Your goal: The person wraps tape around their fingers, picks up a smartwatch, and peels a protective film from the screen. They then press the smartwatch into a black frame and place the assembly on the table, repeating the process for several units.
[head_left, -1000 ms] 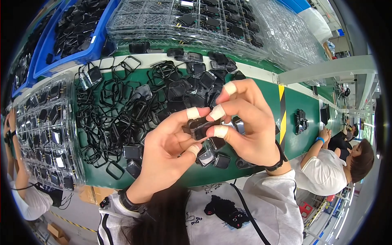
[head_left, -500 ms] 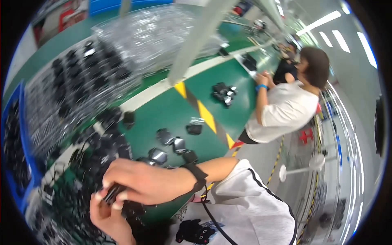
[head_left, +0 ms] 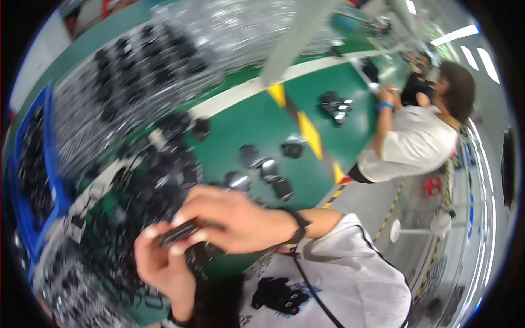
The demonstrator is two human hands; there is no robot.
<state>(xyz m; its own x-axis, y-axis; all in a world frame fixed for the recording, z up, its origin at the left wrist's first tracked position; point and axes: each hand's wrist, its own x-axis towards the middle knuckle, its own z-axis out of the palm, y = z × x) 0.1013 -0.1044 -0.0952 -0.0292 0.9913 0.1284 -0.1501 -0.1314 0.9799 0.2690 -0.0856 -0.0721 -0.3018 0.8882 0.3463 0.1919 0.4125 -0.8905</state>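
Observation:
A small black plastic piece [head_left: 179, 232], oblong and slightly blurred, is pinched between the fingertips of both hands. My left hand [head_left: 161, 265] grips its left end, fingers curled. From the right, my right hand [head_left: 229, 218] closes thumb and fingers on its other end and hides part of it. Beneath and beyond the hands lies a heap of loose black parts [head_left: 158, 172], too blurred to tell apart. Just past my right hand, several shiny rounded black pieces [head_left: 269, 169] rest on the green table [head_left: 229, 128].
A blue bin [head_left: 49, 164] of black parts stands at the left. Clear plastic trays [head_left: 74, 128], some holding black pieces, line the far side. A pale post [head_left: 290, 44] rises from the table. A co-worker [head_left: 415, 131] stands at the right near another small cluster of parts [head_left: 334, 107].
The whole view has swung, so the table's contents appear farther right and higher. Both hands keep hold of the black piece, whose long side now shows more.

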